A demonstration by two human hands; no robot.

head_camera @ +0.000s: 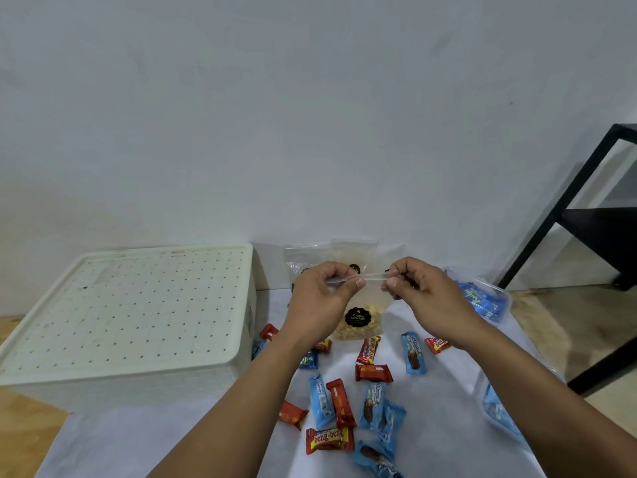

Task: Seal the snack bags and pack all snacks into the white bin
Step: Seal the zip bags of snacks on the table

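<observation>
Far left, the white bin point(131, 315) sits w/ its dotted lid on, resting partly on the wood floor point(20, 426) and partly on the white cloth point(172, 439) spread in front of me. Just right of the bin's near corner, a few small red and blue wrappers peek out beside my left forearm. My left hand point(322, 298) is raised over the cloth, fingers curled, thumb and forefinger pinching the left part of the top strip of a clear nut bag point(362, 319). The bag hangs between my two hands, above the cloth, nuts settled at the bottom w/ a round black sticker on the front; can't tell if the zip strip is fully pressed closed. Behind it, against the wall, approx. three more clear bags point(351, 251) stand upright, mostly hidden by my hands. Below the held bag, red bars point(331, 439) and blue bars point(413, 353) lie scattered loose on the cloth, some touching or overlapping, one red reading "beng-beng". My right hand point(418, 294) mirrors the left: fingers curled, thumb and forefinger pinching the right part of the same strip, the two pinches close together but not touching. Right of that hand, a clear tub point(489, 298) holds blue packs, near the cloth's far right edge. Another clear container w/ blue packs point(499, 412) sits lower right, partly behind my right forearm. Far right, a black metal frame point(565, 215) stands on the floor by the wall.
</observation>
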